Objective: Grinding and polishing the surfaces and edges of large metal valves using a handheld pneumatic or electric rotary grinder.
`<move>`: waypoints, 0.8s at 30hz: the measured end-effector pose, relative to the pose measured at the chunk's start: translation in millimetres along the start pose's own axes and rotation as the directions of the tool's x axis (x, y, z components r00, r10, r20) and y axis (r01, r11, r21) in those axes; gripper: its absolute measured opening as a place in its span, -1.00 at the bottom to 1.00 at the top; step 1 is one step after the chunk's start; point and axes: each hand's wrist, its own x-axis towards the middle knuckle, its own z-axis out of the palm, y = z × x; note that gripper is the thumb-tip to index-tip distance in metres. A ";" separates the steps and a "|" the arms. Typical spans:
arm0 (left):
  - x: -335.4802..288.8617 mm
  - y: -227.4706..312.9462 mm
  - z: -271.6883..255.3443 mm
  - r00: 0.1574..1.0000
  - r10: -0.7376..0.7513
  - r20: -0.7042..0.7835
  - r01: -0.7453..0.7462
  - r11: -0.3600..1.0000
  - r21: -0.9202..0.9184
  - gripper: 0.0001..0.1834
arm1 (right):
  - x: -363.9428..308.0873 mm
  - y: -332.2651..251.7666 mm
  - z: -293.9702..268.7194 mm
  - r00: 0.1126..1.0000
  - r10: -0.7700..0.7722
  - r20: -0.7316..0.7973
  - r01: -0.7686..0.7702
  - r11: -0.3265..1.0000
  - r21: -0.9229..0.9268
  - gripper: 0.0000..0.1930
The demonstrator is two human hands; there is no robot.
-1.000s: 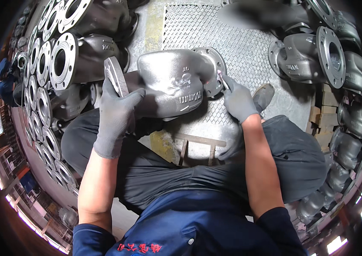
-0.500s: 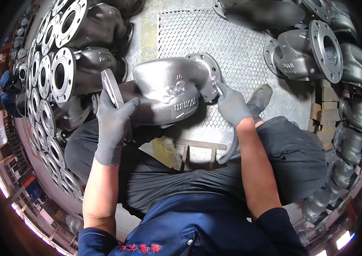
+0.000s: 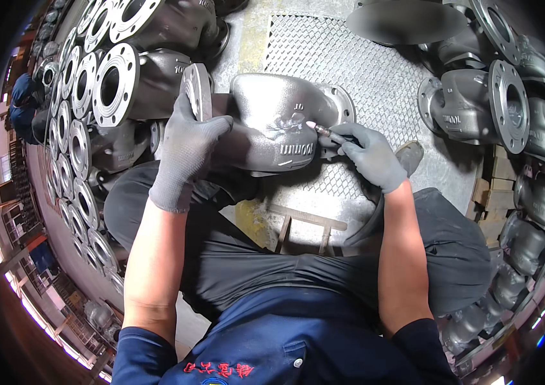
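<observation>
A grey cast-metal valve body (image 3: 266, 96) lies on its side in front of me, a round flange at each end. My left hand (image 3: 189, 144), in a grey knit glove, grips its left flange (image 3: 196, 90) from the near side, thumb stretched toward the body. In my gloved right hand (image 3: 375, 159) is a slim die grinder (image 3: 329, 133) with a pale pointed grinding tip. The tip is at the body's right side, near a rough patch by the raised lettering; whether it touches I cannot tell. Beyond the tool is the right flange (image 3: 343, 102), with bolt holes.
Similar valve bodies (image 3: 115, 83) are stacked at the left. More stand at the right, one (image 3: 465, 106) close by, near wooden blocks (image 3: 500, 173). Under the work is a diamond-pattern metal plate (image 3: 314, 48). A small metal frame (image 3: 308, 218) sits between my legs. Another person (image 3: 23, 106) is far left.
My right hand has drawn the die grinder off the right flange and over to the body's side. My left hand stays on the left flange. The whole view has shifted.
</observation>
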 end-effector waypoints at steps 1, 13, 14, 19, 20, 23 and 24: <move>1.7 0.7 0.5 1.000 0.000 0.006 0.000 1.000 -0.001 -0.39 | 3.6 5.1 1.1 1.000 -0.014 0.027 0.014 1.000 -0.006 -0.65; 6.2 4.1 -1.7 0.999 -0.041 0.015 0.041 0.999 -0.020 -0.28 | 19.5 -1.2 6.6 0.996 0.062 0.059 -0.066 0.995 0.076 -0.72; 6.6 4.4 -1.0 0.998 -0.052 0.019 0.052 0.998 -0.022 -0.28 | 21.4 -0.1 5.4 0.996 0.047 0.074 -0.048 0.999 0.017 -0.71; 5.7 1.3 0.9 1.000 -0.021 0.011 0.021 1.000 0.022 -0.25 | 17.4 -5.7 3.2 0.997 -0.037 0.068 0.047 0.988 -0.145 -0.70; 3.8 2.8 4.1 1.000 -0.006 -0.004 0.005 0.998 -0.064 -0.35 | 16.3 -12.5 5.7 0.997 -0.040 0.072 0.050 0.988 -0.145 -0.70; 1.3 9.7 16.2 0.999 -0.023 -0.033 0.015 0.970 -0.242 -0.26 | 12.8 -34.1 12.9 0.974 -0.206 0.094 0.227 0.887 -0.403 -0.69; 1.1 10.5 15.7 0.998 -0.056 -0.036 0.041 0.944 -0.327 -0.06 | 10.7 -40.7 16.1 0.972 -0.211 0.100 0.233 0.885 -0.404 -0.69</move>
